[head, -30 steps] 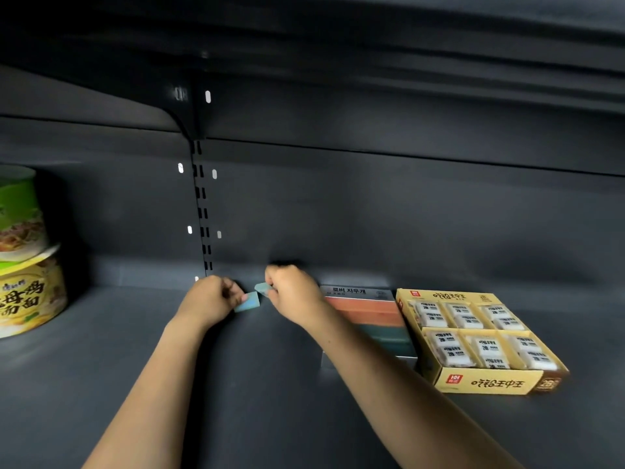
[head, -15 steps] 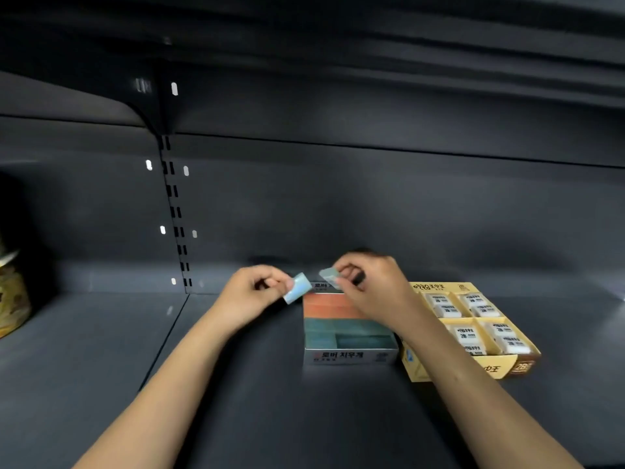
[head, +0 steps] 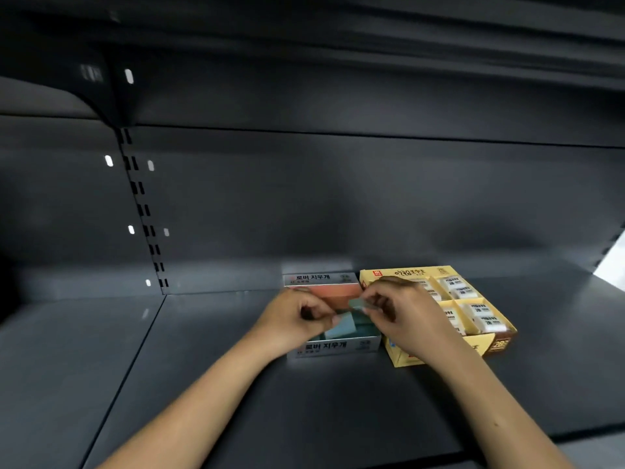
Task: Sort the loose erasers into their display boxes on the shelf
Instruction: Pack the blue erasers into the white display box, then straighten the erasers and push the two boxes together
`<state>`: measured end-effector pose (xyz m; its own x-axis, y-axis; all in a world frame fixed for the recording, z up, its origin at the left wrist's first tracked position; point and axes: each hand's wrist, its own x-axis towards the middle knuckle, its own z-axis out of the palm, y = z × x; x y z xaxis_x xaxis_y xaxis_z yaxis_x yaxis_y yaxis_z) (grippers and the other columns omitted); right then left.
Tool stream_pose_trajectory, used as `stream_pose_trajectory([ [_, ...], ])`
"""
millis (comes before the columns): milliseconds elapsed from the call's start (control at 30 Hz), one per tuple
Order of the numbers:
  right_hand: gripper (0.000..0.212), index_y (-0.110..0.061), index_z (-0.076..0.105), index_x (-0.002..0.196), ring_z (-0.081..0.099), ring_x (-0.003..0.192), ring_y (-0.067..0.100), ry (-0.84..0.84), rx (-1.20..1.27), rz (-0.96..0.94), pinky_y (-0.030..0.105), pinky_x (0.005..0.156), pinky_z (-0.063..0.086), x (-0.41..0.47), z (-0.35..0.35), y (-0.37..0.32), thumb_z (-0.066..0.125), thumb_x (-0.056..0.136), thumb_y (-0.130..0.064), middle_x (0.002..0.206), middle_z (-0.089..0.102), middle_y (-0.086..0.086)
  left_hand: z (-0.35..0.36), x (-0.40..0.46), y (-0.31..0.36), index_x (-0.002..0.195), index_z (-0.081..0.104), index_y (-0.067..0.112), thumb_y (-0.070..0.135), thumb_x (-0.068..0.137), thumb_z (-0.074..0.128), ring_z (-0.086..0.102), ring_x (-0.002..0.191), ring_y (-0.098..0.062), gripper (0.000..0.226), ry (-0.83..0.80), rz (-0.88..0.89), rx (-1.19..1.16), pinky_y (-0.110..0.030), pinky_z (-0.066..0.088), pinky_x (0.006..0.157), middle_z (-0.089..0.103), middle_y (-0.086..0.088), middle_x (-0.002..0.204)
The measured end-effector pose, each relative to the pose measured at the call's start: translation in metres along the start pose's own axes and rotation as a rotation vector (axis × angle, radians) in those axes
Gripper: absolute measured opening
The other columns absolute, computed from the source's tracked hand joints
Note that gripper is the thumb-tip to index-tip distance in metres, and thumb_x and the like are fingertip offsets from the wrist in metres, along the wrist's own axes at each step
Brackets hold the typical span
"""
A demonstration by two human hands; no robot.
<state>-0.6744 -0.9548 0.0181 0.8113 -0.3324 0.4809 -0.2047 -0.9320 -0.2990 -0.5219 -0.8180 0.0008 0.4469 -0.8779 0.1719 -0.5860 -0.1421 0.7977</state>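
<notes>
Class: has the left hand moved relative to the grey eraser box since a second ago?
Yes. The left hand, holding an eraser, has moved right to hover over the grey box.

We see two bare forearms rising from the lower edge of the frame toward the centre, ending in the left hand (head: pixel 297 319) and the right hand (head: pixel 406 319). No sleeves cover them as far as the frame's bottom edge. We see no watch, ring, bracelet or glove. Motion blur softens the fingers, so nails stay unclear.
</notes>
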Motion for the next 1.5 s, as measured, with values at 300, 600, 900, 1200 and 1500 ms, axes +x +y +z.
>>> stream_pose_trajectory([
  [300,0.011,-0.021,0.069,0.084,0.064,0.076,0.014,-0.03,-0.1,-0.033,0.025,0.065,0.048,-0.005,0.004,-0.008,0.072,0.075,-0.015,0.087,0.068,-0.007,0.002,0.001,-0.004,0.083,0.07,0.044,0.04,0.071,0.073,0.063,0.081,-0.006,0.013,0.036,0.049,0.182,-0.04,0.049,0.088,0.071,0.015,0.079],
  [600,0.022,-0.026,0.068,0.074,0.065,0.062,0.011,-0.026,-0.177,-0.112,0.018,0.054,0.046,-0.01,0.002,-0.013,0.082,0.061,-0.015,0.078,0.067,-0.012,-0.002,-0.001,0.001,0.081,0.073,0.038,0.031,0.075,0.073,0.058,0.093,-0.006,0.009,0.015,0.041,0.261,-0.036,0.044,0.096,0.068,0.02,0.079],
  [900,0.02,-0.027,0.07,0.065,0.064,0.062,0.012,-0.128,-0.226,-0.145,0.018,0.052,0.048,-0.011,0.004,-0.014,0.081,0.06,-0.01,0.072,0.066,-0.013,-0.009,-0.005,0.004,0.081,0.072,0.035,0.028,0.078,0.068,0.049,0.101,-0.008,0.009,0.01,0.018,0.381,-0.025,0.031,0.095,0.063,0.017,0.082],
  [1200,0.039,-0.022,0.073,0.068,0.065,0.064,0.013,-0.167,-0.12,-0.067,0.016,0.057,0.047,-0.008,0.01,0.0,0.066,0.057,0.015,0.074,0.07,-0.011,-0.014,-0.008,0.003,0.07,0.064,0.046,0.032,0.076,0.071,0.046,0.101,-0.007,0.016,-0.028,0.009,0.35,-0.022,0.024,0.087,0.059,0.02,0.079],
  [1500,0.025,-0.014,0.07,0.066,0.064,0.073,0.015,-0.215,-0.071,-0.019,0.028,0.067,0.052,0.001,0.009,-0.004,0.063,0.068,0.01,0.078,0.069,-0.005,-0.014,-0.007,-0.004,0.06,0.062,0.048,0.033,0.074,0.074,0.051,0.096,-0.007,0.023,-0.01,0.068,0.33,-0.026,0.031,0.094,0.059,0.021,0.072],
])
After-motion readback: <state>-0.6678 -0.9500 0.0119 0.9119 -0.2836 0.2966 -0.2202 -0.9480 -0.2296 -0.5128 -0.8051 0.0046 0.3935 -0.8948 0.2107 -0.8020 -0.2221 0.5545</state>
